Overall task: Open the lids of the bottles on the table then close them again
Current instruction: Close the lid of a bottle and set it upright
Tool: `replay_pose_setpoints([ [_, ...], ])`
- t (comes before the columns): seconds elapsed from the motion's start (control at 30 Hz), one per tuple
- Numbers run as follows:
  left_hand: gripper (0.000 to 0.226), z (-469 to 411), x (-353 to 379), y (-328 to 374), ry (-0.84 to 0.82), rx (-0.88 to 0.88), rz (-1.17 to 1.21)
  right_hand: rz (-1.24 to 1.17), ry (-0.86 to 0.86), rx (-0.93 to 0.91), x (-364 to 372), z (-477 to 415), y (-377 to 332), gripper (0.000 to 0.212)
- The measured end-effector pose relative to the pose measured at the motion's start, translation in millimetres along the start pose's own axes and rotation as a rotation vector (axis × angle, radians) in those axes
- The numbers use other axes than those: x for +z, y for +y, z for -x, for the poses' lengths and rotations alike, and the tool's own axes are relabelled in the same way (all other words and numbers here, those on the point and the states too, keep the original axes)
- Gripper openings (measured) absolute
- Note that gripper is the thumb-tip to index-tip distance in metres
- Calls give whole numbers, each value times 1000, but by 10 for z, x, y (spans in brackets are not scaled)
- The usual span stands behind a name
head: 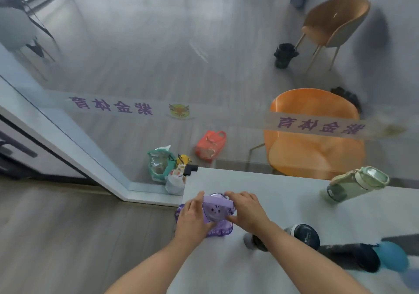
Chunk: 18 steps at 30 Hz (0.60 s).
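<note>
**Gripping the purple bottle with both hands**

Holding the purple bottle [216, 212] near the table's [272, 198] left front corner, the left hand [192, 218] wraps its side while the right hand [246, 209] closes thumb and fingers around the lid [215, 211]. Whether the lid is loose cannot be told. Right of the arms stands a dark bottle [303, 237], with a blue-capped one [385, 256] beyond it. Farther back a green bottle [356, 183] stands alone, then an orange chair [315, 139] behind glass.
</note>
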<state>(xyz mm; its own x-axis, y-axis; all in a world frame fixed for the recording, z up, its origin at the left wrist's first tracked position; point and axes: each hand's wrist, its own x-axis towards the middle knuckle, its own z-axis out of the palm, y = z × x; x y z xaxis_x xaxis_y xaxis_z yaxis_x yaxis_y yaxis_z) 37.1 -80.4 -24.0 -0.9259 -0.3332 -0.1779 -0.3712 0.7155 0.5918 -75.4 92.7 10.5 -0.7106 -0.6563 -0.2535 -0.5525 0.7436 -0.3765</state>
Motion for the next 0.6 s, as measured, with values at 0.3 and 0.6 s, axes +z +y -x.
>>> replay_pose_setpoints([
  [0.3,107,-750,-190,6,-9,32,-29,-81,108,39,-88,-597,75,68],
  [0.6,108,-1359,-352,-39,45,12,-57,-128,146,82,-183,-1193,88,68],
])
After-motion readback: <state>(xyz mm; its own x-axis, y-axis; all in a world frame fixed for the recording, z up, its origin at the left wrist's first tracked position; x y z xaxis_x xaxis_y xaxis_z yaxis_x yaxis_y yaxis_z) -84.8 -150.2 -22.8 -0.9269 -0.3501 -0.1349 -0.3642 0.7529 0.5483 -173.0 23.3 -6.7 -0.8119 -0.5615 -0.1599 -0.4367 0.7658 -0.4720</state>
